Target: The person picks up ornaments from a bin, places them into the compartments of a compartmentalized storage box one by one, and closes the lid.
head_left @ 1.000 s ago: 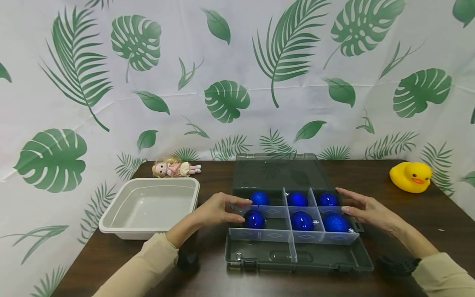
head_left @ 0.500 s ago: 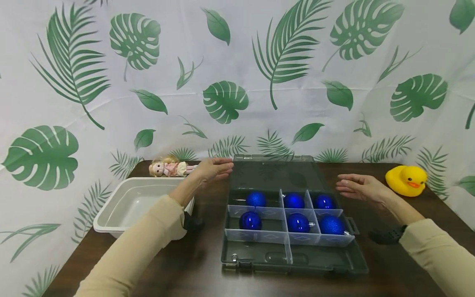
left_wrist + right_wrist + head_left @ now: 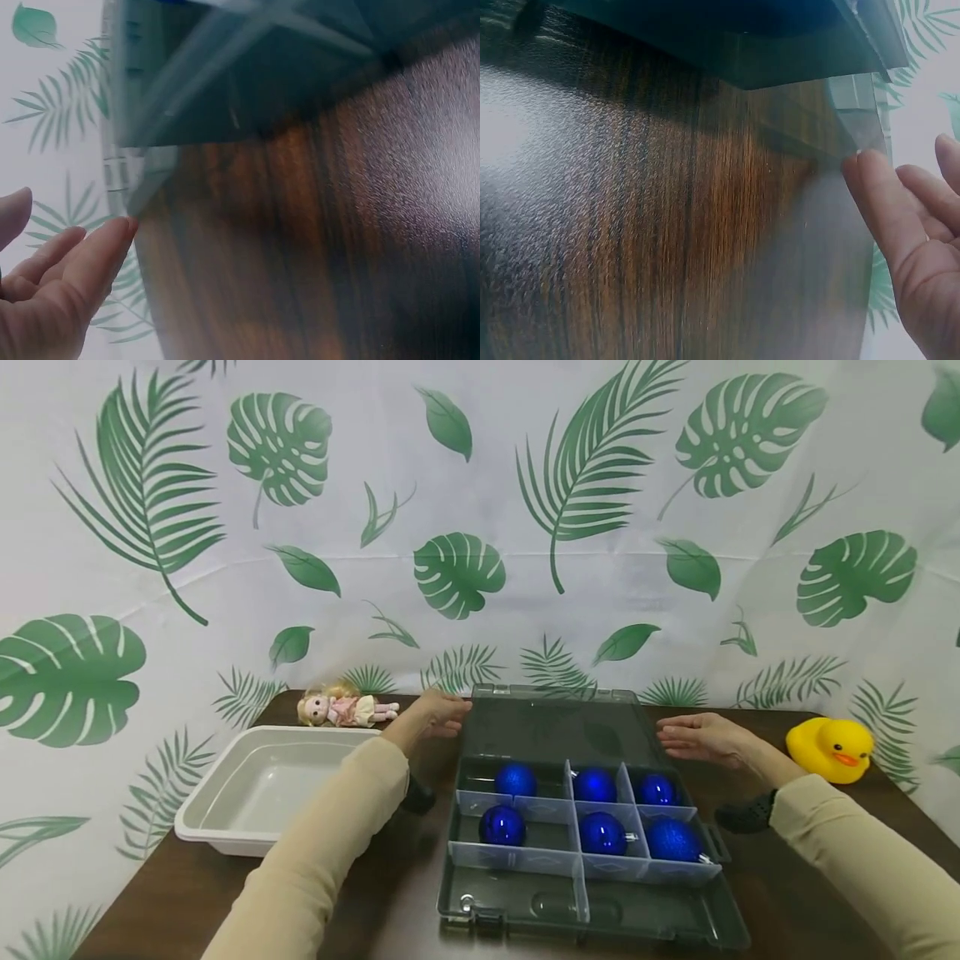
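Smoky plastic case (image 3: 645, 902), lid (image 3: 555, 727) laid back

A rounded cream basin (image 3: 262, 785) shares the wood-grained desk (image 3: 397, 877). My left hand (image 3: 442, 714), straight-fingered, empty, is beside the lid; the case carries glossy and glittery blue balls (image 3: 504, 825); my right hand (image 3: 697, 739), likewise extended and empty, flanks it.

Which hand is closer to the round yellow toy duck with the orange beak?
The right hand; it's left of the duck, with a gap between. The left hand is farther away, across the dark see-through plastic lid.

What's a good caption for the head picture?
Left hand and right hand flank an open compartment box of six blue baubles.
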A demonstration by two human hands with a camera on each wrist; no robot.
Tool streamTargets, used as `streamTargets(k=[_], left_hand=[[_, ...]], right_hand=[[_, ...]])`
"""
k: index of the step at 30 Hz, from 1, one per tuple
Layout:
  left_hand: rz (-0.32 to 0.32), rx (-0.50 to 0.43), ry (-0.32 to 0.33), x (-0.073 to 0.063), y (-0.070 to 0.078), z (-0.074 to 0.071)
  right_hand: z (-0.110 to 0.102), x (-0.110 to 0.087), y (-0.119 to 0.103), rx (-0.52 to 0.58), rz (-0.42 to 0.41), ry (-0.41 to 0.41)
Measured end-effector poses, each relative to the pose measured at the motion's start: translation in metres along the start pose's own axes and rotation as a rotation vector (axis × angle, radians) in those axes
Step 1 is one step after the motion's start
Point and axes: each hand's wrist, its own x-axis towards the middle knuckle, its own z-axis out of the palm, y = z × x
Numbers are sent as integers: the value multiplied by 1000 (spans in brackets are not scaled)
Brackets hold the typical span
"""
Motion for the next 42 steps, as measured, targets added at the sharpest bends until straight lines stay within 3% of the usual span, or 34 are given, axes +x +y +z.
streamTargets(k=[4,6,7,10,12,14,16,18,19,21,23,25,26,29,34,39,42], left_hand=[[-2,52,-32,-38,12,14],[-21,30,-37,-45,14,15],[-24,19,-36,-41,12,15],[-54,-12,-12,-9,-6,12],[-60,-50,5,26,-25,6],[-20,-89,-5,60,-44,-5],[15,-140,-3,65,-45,-9],[63,-172,17,39,-29,-5],[75,-172,40,12,-14,1],[102,-146,97,-59,26,19],[133,-112,142,-124,60,35],[156,-62,174,-176,86,47],[173,-34,186,-194,93,50],[211,51,201,-228,104,54],[310,189,158,-260,103,51],[389,230,35,-298,93,48],[386,198,-50,-321,83,48]], right_hand=[[1,2,2,40,6,-16],[1,2,3,54,-2,-16],[1,3,3,59,-7,-13],[1,3,3,75,-21,7],[1,2,3,98,-28,24],[2,1,1,133,-37,46],[2,0,-1,194,-49,67],[2,-1,-5,255,-70,97],[2,-2,-7,281,-81,112],[3,-4,-13,330,-103,149],[4,-8,-18,307,-125,201],[6,-13,-23,237,-138,261],[7,-16,-25,198,-142,287],[11,-29,-28,93,-157,356],[19,-58,-33,105,-224,370],[27,-97,-39,-34,-321,280],[33,-118,-39,-132,-330,182]])
